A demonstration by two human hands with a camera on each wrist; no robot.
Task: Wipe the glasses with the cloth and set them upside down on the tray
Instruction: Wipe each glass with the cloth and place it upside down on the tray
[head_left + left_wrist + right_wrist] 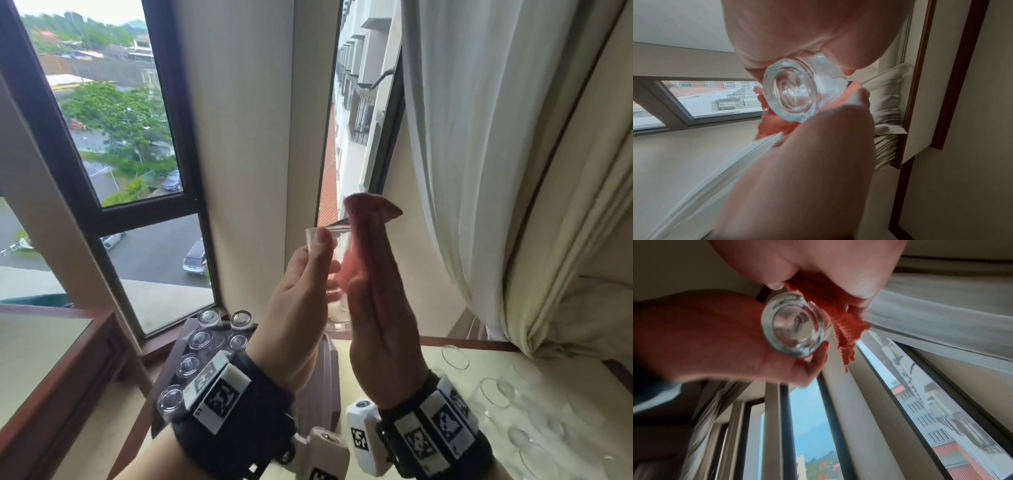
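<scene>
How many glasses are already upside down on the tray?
6 visible on the tray: two at the far end, two behind them, then one and the nearest. The left hand and wristband may hide more.

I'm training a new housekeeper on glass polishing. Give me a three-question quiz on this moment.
1. Which hand holds the glass?
2. True or false: the red cloth lies on the tray.
3. The glasses on the tray stand: A) mouth up, B) upside down, C) on their sides.

Key: 1. The left hand; the right hand presses the cloth against it. 2. False. 3. B.
</scene>
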